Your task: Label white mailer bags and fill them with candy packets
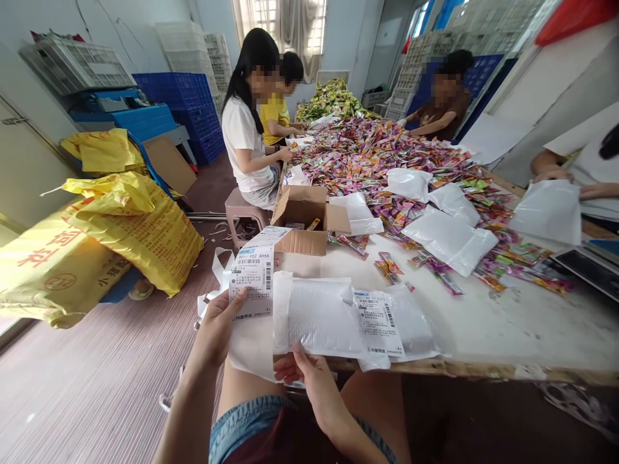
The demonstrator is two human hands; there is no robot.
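My left hand [220, 325] pinches a strip of printed shipping labels [252, 274] at the table's near edge. The strip's upper part leans back toward a cardboard box, and blank white backing hangs below my fingers. Just right of it lies a white mailer bag [322, 316], flat at the table edge. My right hand [312, 380] has its thumb on the bag's lower edge, with the fingers curled beneath. Another white mailer bag [418, 322], partly under the first, carries a stuck-on shipping label [378, 322].
An open cardboard box [302, 241] stands ahead. Beyond spreads a heap of small colourful packets [358, 151], with filled white mailers [449, 238] on it. Co-workers sit along both sides. Yellow sacks [140, 238] stand on the floor at left; a dark device [587, 267] lies at right.
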